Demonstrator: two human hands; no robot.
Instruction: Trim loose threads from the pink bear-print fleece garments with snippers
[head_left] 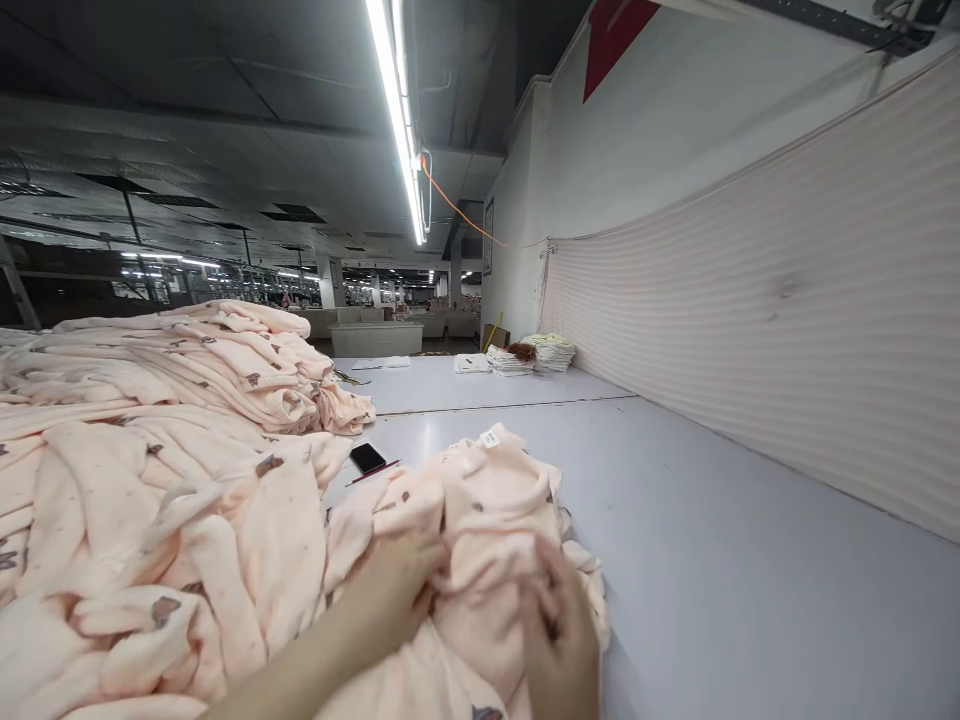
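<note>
A pale pink fleece garment [487, 500] with small printed figures lies bunched on the table before me, a white label at its neckline on the far side. My left hand [401, 580] is closed on the garment's left part, the fingers curled into the cloth. On the right side, my right hand [559, 630] pinches a fold of the same garment; its fingers are a little blurred. The cloth between both hands is gathered and creased. Folds hide the fingertips in part.
A large heap of similar pink garments [165, 480] fills the left. A black phone [367, 458] and a thin red pen [373, 473] lie beside it on the grey-white table [750, 600]. Folded white stacks [511, 360] stand at the back. A pale striped cloth [750, 300] hangs along the right wall.
</note>
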